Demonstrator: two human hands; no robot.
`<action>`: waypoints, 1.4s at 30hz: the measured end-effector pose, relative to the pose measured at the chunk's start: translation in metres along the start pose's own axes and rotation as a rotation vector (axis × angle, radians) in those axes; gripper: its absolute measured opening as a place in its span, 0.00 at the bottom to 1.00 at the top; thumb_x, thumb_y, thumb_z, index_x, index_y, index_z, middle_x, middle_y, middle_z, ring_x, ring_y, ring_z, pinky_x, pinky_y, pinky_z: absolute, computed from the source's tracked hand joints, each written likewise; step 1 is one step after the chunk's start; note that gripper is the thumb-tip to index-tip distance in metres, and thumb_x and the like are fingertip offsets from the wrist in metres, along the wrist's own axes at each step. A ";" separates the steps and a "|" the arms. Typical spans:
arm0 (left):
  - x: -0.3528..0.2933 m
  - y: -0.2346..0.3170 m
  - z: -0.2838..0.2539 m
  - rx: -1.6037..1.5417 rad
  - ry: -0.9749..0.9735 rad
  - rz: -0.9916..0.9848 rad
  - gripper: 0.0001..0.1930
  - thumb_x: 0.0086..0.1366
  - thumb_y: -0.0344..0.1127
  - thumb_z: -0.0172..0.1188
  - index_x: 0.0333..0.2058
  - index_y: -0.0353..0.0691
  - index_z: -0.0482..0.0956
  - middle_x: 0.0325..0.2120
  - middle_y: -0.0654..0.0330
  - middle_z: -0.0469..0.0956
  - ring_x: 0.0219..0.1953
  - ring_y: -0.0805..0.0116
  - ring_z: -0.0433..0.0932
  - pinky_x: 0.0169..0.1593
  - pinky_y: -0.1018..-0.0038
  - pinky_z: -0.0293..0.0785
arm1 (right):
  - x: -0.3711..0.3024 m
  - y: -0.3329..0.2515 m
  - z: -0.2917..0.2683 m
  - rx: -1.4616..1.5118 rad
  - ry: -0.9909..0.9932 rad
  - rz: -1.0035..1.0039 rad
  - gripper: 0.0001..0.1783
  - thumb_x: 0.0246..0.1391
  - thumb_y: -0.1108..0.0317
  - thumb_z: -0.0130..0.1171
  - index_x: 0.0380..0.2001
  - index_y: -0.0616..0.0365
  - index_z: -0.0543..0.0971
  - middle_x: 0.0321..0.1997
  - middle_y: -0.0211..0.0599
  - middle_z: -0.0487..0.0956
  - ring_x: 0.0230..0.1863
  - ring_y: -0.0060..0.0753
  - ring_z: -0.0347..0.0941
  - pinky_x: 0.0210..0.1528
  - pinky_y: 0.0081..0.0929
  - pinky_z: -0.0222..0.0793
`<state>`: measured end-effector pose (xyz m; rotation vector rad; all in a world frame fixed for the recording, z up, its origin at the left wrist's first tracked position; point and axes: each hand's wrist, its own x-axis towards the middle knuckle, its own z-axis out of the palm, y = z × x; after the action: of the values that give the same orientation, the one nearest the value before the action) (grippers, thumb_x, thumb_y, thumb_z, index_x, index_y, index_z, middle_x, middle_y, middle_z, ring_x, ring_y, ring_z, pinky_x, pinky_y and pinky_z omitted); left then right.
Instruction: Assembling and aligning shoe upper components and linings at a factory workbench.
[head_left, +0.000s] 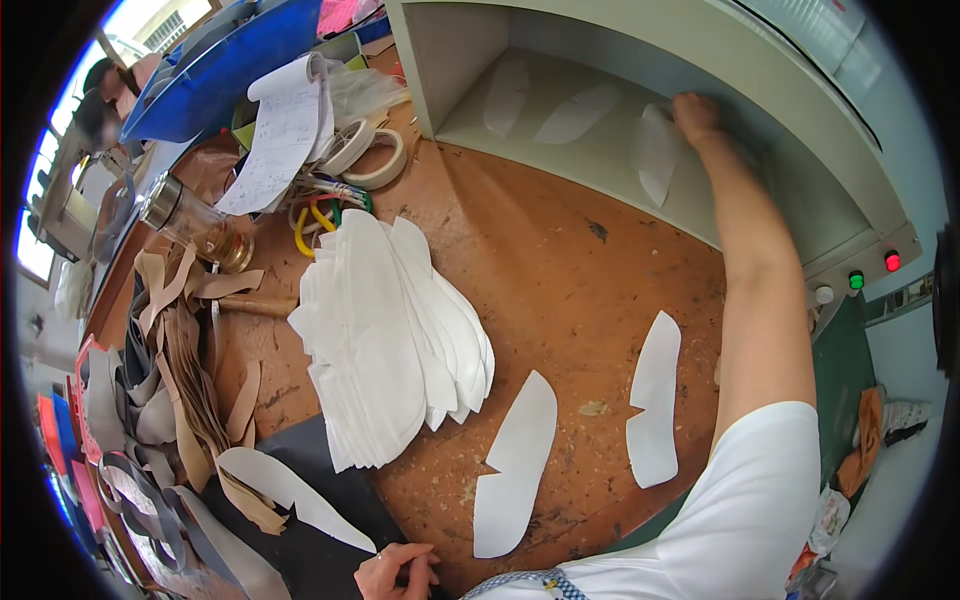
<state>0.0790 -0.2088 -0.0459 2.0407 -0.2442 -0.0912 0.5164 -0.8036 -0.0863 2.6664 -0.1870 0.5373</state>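
My right hand point(697, 115) reaches into the grey box-like machine point(600, 205), its fingers closed at the edge of a white cut-out piece point(655, 165). Two more pale pieces, one of them a leaf shape point(578, 113), lie farther left on the machine's floor. At the lower edge, my left hand point(398, 575) is closed with curled fingers. Beside its knuckles is the tip of a curved white piece point(285, 485); whatever is in these fingers is hidden. Between my arms lie two notched white pieces, a wider one point(518, 460) and a narrower one point(655, 400).
A fanned stack of white pieces point(375, 330) covers the table's middle. Left of it are brown strips point(180, 340), a glass jar point(200, 225), tape rolls point(378, 160) and a notepad point(285, 130). A blue bin point(225, 75) stands behind. Button lights point(892, 261) sit on the machine's right front.
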 end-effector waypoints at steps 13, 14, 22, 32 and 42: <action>-0.002 -0.006 0.004 -0.050 0.019 -0.017 0.07 0.66 0.19 0.55 0.39 0.33 0.80 0.25 0.58 0.81 0.18 0.75 0.78 0.21 0.80 0.70 | 0.007 0.016 0.010 -0.128 -0.069 0.063 0.09 0.56 0.67 0.53 0.35 0.54 0.81 0.37 0.44 0.83 0.38 0.51 0.81 0.39 0.46 0.78; 0.000 -0.006 0.005 -0.055 0.016 -0.003 0.07 0.66 0.19 0.55 0.39 0.33 0.80 0.25 0.58 0.81 0.18 0.75 0.78 0.21 0.80 0.70 | 0.006 0.026 0.007 -0.144 -0.071 0.063 0.09 0.56 0.67 0.53 0.35 0.54 0.81 0.37 0.44 0.83 0.38 0.51 0.81 0.39 0.46 0.78; -0.005 -0.005 -0.005 -0.055 0.005 0.010 0.07 0.68 0.22 0.55 0.42 0.34 0.80 0.27 0.57 0.82 0.20 0.71 0.79 0.23 0.78 0.73 | -0.052 -0.009 -0.085 0.193 0.735 0.012 0.07 0.58 0.62 0.60 0.37 0.49 0.81 0.37 0.32 0.83 0.33 0.45 0.80 0.34 0.38 0.79; -0.020 -0.024 0.000 -0.217 -0.029 -0.111 0.04 0.69 0.21 0.52 0.39 0.31 0.76 0.24 0.60 0.79 0.18 0.79 0.76 0.18 0.84 0.68 | -0.212 -0.052 -0.291 1.416 0.499 0.377 0.09 0.61 0.71 0.60 0.41 0.64 0.83 0.35 0.32 0.83 0.31 0.21 0.79 0.32 0.20 0.78; 0.000 0.058 -0.032 -0.343 0.034 0.325 0.17 0.65 0.30 0.63 0.51 0.34 0.72 0.45 0.59 0.76 0.42 0.74 0.79 0.43 0.77 0.76 | -0.316 -0.158 -0.454 1.910 -0.129 0.135 0.09 0.58 0.71 0.62 0.39 0.65 0.82 0.31 0.32 0.83 0.29 0.22 0.79 0.30 0.21 0.76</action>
<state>0.0766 -0.2065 0.0200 1.6395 -0.5000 0.0985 0.1047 -0.4538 0.1116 4.5494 0.3281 0.7817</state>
